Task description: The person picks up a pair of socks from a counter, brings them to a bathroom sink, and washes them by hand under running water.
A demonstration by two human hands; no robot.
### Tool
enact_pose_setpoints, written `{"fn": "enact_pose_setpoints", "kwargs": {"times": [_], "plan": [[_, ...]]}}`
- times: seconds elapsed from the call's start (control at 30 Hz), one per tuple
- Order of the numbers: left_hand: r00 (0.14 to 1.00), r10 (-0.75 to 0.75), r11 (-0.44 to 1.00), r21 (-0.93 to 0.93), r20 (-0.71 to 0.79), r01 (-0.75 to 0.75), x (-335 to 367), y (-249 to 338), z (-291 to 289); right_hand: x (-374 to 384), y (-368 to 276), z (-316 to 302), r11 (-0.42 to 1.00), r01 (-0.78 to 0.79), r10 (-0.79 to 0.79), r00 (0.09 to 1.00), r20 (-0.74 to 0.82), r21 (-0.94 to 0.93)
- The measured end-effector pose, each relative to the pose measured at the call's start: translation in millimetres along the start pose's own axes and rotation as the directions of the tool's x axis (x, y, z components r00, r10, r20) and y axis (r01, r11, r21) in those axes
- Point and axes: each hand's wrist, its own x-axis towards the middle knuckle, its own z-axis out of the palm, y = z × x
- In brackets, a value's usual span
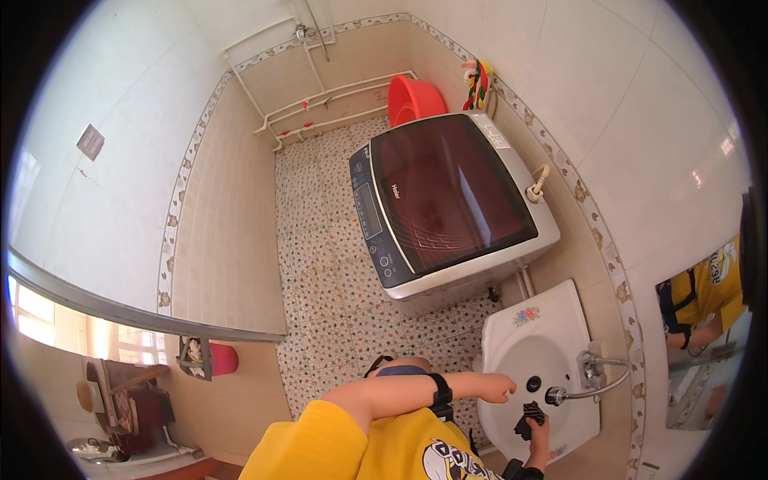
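A white washbasin with a floral print is in front of me on the right. My right hand is closed on a crumpled black cloth with a faint striped pattern, low over the bowl. My left hand hovers over the basin's near side, fingers curled in and nothing visible in them. Between the hands and the wall, a flexible metal faucet ends in a round dark spout head close to the cloth. A dark drain shows in the bowl. I see no running water.
A top-loading washing machine with a dark red lid stands beyond the basin. Behind it are a red tub and colourful cloth strips. A mirror hangs at right; a pink bin is at left.
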Motion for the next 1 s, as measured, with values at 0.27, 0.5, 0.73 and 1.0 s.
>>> {"fn": "enact_pose_setpoints", "kwargs": {"times": [0.27, 0.5, 0.73, 1.0], "plan": [[0.919, -0.149, 0.984, -0.034, 0.364, 0.174, 128, -31, 68, 36, 0, 17, 0.971, -0.236, 0.233, 0.97, -0.064, -0.044], [0.974, -0.223, 0.934, -0.278, 0.041, 0.226, 160, -63, 114, 40, -4, 34, 0.997, -0.032, 0.033, 0.999, 0.008, -0.069], [0.94, -0.342, 0.902, -0.28, 0.004, 0.33, 148, -48, 92, 27, -40, 46, 0.99, -0.129, 0.123, 0.988, 0.095, 0.06], [0.976, -0.206, 0.939, -0.293, -0.066, 0.178, 146, -68, 68, 38, -23, 43, 0.97, -0.033, -0.022, 0.975, 0.223, 0.242]]}}
